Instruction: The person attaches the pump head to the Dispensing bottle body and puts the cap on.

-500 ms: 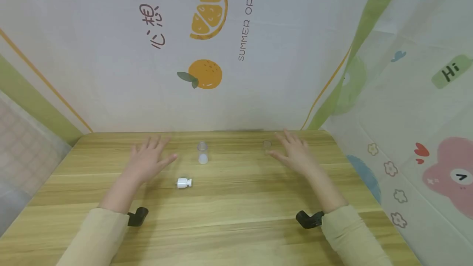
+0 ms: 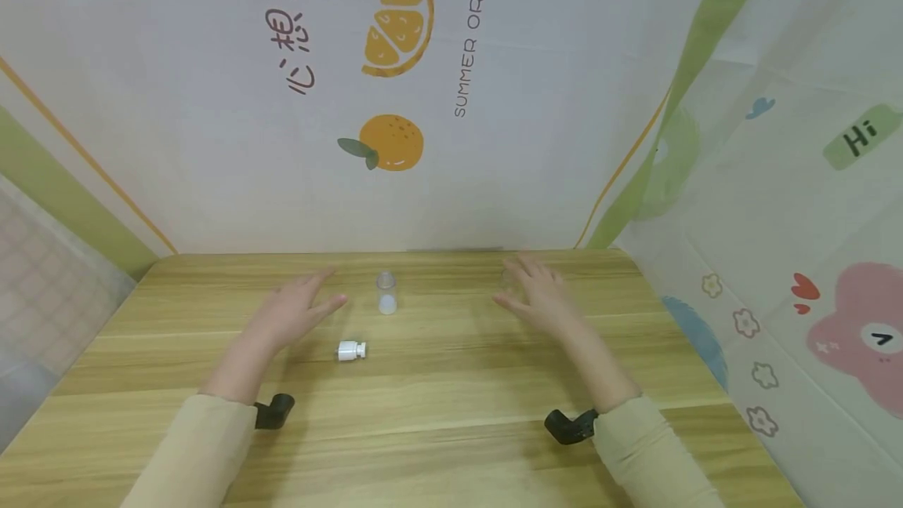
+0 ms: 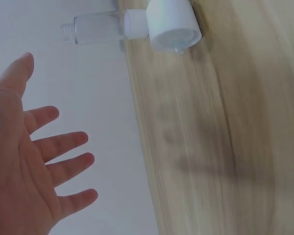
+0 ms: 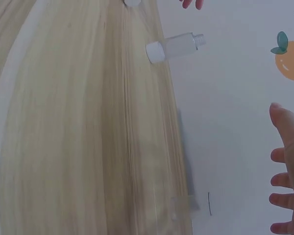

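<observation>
The person wears pale beige long sleeves of plain, matte cloth. The left sleeve [image 2: 194, 453] is loose and softly creased, its cuff [image 2: 227, 404] ending on the forearm well short of the wrist; the right sleeve [image 2: 658, 453] matches it, with several folds running across the fabric behind its cuff [image 2: 622, 415]. From the inner side of each cuff juts a black, elbow-shaped fitting, one on the left [image 2: 275, 412] and one on the right [image 2: 568, 427], both thick and tube-like with a blunt, rounded end. The left hand [image 2: 295, 315] and right hand [image 2: 545, 301] are bare, and fine creases line the left palm [image 3: 19, 171].
</observation>
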A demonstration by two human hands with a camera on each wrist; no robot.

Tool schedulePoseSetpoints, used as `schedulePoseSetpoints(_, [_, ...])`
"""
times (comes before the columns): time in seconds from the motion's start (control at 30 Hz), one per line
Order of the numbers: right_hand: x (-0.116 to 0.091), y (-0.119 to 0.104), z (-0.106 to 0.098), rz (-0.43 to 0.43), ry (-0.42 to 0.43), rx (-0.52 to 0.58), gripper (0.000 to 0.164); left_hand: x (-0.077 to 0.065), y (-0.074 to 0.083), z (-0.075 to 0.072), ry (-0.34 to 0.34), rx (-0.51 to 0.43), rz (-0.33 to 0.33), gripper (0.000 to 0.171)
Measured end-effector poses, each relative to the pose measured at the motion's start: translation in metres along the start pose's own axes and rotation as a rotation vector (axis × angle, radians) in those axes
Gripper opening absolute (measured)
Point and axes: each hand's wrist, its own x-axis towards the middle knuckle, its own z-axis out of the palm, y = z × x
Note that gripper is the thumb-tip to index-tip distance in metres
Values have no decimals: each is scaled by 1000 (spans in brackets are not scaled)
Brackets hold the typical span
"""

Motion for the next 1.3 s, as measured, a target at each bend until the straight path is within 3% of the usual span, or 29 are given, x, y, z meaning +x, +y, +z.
schedulePoseSetpoints(0.3, [7, -11, 12, -12, 2, 0, 69, 3, -4, 9, -56, -147, -10, 81])
schedulePoseSetpoints(0.6, [15, -22, 25, -34, 22, 51, 60, 11, -6, 25, -53, -243, -10, 77])
schedulePoseSetpoints(1.07, [28, -47, 51, -19, -13, 304, 50, 23, -1, 33, -51, -293, -38, 73])
schedulePoseSetpoints(1.3, [35, -57, 64, -6, -46, 361, 49, 28, 3, 33, -57, -325, -42, 70])
